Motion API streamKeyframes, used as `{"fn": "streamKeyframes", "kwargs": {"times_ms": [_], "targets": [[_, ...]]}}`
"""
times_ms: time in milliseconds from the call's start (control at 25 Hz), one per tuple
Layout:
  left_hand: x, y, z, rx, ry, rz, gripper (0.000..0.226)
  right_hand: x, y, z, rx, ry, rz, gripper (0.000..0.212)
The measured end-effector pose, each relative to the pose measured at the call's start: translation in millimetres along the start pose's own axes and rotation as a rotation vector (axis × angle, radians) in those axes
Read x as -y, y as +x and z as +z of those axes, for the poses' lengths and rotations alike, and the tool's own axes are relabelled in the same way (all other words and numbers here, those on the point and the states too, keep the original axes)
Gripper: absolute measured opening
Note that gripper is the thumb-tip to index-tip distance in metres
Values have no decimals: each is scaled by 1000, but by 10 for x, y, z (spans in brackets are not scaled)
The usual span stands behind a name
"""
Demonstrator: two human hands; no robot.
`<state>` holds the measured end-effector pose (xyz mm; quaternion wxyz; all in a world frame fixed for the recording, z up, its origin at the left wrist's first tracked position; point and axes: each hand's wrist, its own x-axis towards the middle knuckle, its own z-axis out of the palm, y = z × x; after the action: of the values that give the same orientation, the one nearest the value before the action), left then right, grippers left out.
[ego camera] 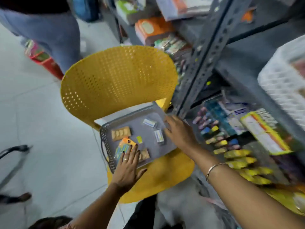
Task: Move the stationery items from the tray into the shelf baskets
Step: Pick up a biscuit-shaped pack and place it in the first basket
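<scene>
Yellow chair (118,76), pale tiled floor (33,113), grey shelving (208,52).

Grey tray (149,152) on yellow chair (118,80)

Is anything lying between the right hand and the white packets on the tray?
Nothing visible. The right hand hovers open at the grey tray's right edge, beside the nearer white packet; only bare tray lies between them. The left hand is across the tray, over the orange packet.

Printing on the shelf packets (265,133) is too blurred to read.
</scene>
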<state>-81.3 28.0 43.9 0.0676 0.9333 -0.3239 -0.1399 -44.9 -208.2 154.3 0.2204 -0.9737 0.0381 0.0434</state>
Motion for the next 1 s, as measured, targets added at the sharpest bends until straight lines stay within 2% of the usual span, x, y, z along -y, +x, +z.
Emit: {"fn": "streamKeyframes", "kwargs": {"times_ms": [160,280,440,600,720,1000], "targets": [[282,-88,489,55,8,-101,84,-37,117,1035,320,-52,-49,29],[442,-70,685,75,-7,-137,84,5,179,1547,444,-113,-166,28],[581,-63,857,39,-30,-156,81,95,307,1917,572,-237,-301,44],[604,-84,954,2,-2,-121,78,113,297,2115,539,-305,-356,51],[627,-88,969,11,0,-123,77,79,276,2092,485,-266,-316,48],[505,-88,594,6,-11,-128,79,-95,345,1187,323,-173,-151,42]]}}
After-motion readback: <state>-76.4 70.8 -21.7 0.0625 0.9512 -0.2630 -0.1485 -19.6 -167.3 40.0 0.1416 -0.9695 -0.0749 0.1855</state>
